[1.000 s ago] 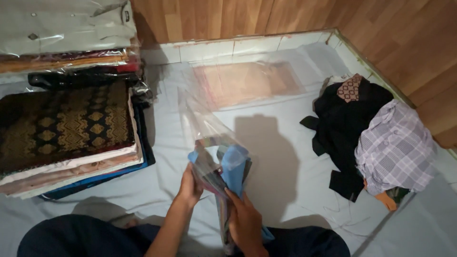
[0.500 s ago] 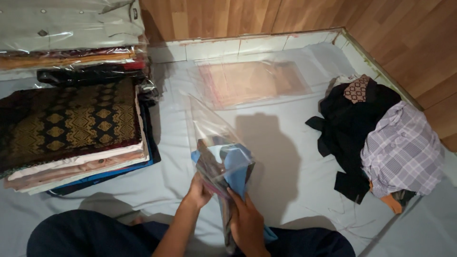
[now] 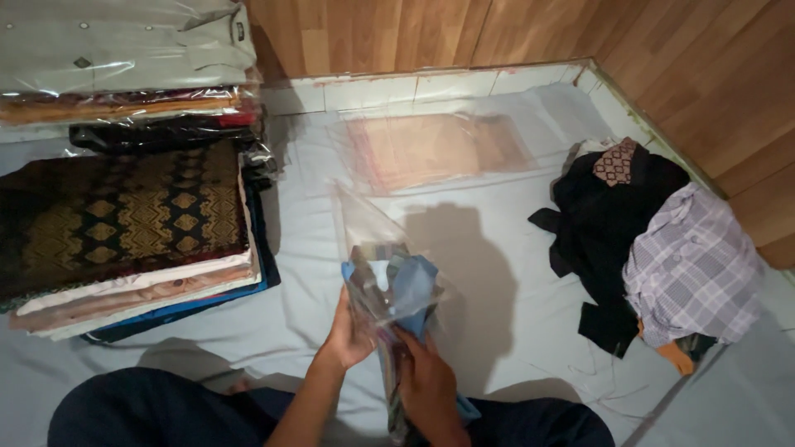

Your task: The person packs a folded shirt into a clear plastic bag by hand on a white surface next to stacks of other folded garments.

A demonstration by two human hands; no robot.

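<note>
folded blue garment, half inside a clear plastic bag, is held upright before the knees. left hand is closed on its left edge, right hand clasped below; long axis runs vertically.

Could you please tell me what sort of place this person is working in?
Probably a home room used for packing clothes: a pale sheet covers the floor by wood-panelled walls, with stacks of bagged folded garments and a heap of loose clothes.

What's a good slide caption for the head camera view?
Both hands, left hand and right hand, hold a folded blue garment in a clear plastic bag.
</note>
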